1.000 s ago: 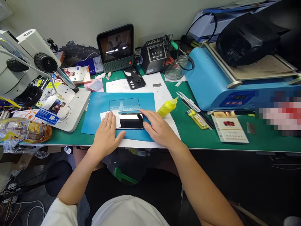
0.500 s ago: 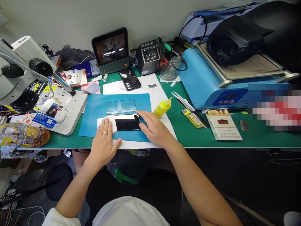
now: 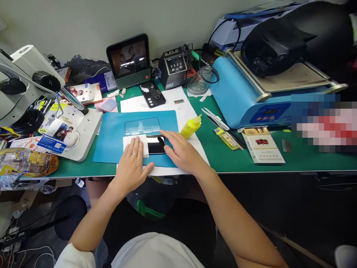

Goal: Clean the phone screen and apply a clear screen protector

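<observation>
Presently, the left hand [image 3: 133,163] lies flat on a white wipe [image 3: 145,148], its four fingers close together and the thumb spread away. Under this wipe is the left part of a black phone [image 3: 156,147], which lies on a blue mat [image 3: 108,143]. At the right end of the phone is the right hand [image 3: 180,152], with thumb and fingers apart; whether they press the edge, I cannot tell. Just behind the phone lies a clear sheet [image 3: 142,127]. A yellow bottle [image 3: 190,127] is near the right hand. Farther back stands a screen [image 3: 128,61].
</observation>
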`<state>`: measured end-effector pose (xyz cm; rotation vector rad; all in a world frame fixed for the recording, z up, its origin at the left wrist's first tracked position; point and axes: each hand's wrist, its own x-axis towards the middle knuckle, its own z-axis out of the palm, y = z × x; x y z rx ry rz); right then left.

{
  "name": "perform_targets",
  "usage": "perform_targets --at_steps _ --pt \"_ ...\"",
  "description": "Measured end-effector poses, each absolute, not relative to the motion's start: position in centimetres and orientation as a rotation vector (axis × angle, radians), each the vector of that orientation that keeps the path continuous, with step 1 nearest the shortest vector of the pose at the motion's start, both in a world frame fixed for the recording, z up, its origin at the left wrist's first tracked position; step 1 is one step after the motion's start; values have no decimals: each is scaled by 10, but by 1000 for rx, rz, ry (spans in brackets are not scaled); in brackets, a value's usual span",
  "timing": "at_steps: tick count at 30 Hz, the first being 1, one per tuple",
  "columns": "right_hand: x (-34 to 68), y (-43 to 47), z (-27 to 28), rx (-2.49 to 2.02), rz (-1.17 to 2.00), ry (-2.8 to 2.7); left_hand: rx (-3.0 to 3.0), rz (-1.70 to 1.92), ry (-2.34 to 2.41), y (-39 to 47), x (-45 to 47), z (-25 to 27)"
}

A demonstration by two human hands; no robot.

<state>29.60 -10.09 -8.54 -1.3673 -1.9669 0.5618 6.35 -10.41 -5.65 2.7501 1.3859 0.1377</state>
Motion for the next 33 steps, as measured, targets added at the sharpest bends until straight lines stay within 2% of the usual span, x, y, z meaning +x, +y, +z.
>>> perform_targets --at_steps 33 --pt "297 -101 -85 -1343 533 -1932 2756 105 1297 -106 103 -55"
